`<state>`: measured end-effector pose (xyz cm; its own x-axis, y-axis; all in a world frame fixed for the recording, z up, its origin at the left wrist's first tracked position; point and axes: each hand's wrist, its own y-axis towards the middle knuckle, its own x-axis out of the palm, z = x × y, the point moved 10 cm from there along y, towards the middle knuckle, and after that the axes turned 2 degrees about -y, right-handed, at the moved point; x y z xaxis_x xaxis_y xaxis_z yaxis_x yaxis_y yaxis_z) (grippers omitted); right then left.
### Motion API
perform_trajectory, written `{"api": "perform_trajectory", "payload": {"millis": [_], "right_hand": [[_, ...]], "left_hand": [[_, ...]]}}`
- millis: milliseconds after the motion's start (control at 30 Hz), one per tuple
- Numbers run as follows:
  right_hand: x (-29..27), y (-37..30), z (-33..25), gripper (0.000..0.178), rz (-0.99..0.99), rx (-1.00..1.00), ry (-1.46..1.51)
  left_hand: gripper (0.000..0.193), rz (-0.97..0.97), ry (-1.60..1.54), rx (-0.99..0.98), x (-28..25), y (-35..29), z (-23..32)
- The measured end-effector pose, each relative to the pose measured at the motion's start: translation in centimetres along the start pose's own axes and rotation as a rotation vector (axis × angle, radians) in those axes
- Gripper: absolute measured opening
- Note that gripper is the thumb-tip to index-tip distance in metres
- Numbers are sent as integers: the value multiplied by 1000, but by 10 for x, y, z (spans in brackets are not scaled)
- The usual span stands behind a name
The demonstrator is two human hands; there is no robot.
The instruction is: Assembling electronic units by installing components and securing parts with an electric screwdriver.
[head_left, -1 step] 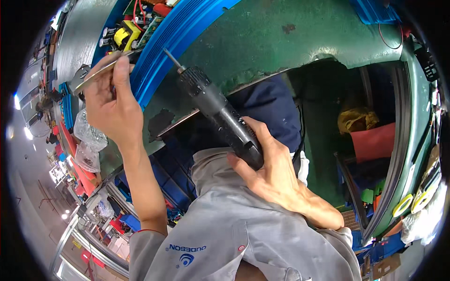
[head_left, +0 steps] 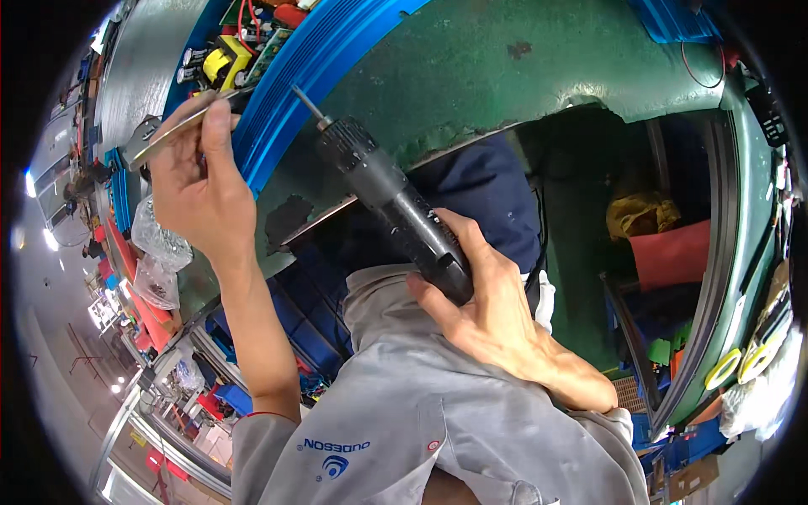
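Note:
In my right hand (head_left: 492,311) is a black electric screwdriver (head_left: 396,202), its fingers wrapped round the rear of the body. The thin bit points to the far left, over the ribbed side of a blue metal housing (head_left: 290,84). Between thumb and fingers, my left hand (head_left: 206,194) pinches a thin flat metal plate (head_left: 172,137), seen nearly edge-on at the near end of the housing. Inside the housing lie a yellow-wrapped transformer (head_left: 225,63), red wires and other electronic parts. My left fingertips are partly hidden behind the plate.
The housing rests on a worn green bench (head_left: 497,76) with a ragged front edge. Another blue housing (head_left: 673,21) lies at the far right. Clear plastic bags (head_left: 160,244) hang at the left. Yellow-handled scissors (head_left: 741,366) lie at the right, near a metal frame (head_left: 724,236).
The plate in my left hand has shifted very slightly to the left. My right hand and the screwdriver look the same.

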<state>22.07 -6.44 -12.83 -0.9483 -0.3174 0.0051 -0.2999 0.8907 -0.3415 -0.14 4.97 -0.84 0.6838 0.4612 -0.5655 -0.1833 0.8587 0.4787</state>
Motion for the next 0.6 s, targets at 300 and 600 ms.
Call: {"api": "perform_trajectory", "payload": {"millis": [300, 600], "right_hand": [[3, 7, 11, 53, -111, 131, 230], [20, -13, 18, 77, -350, 396, 374]], "left_hand": [[21, -1, 4, 4, 5, 3, 3], [10, -145, 54, 157, 2, -2, 21]]}}
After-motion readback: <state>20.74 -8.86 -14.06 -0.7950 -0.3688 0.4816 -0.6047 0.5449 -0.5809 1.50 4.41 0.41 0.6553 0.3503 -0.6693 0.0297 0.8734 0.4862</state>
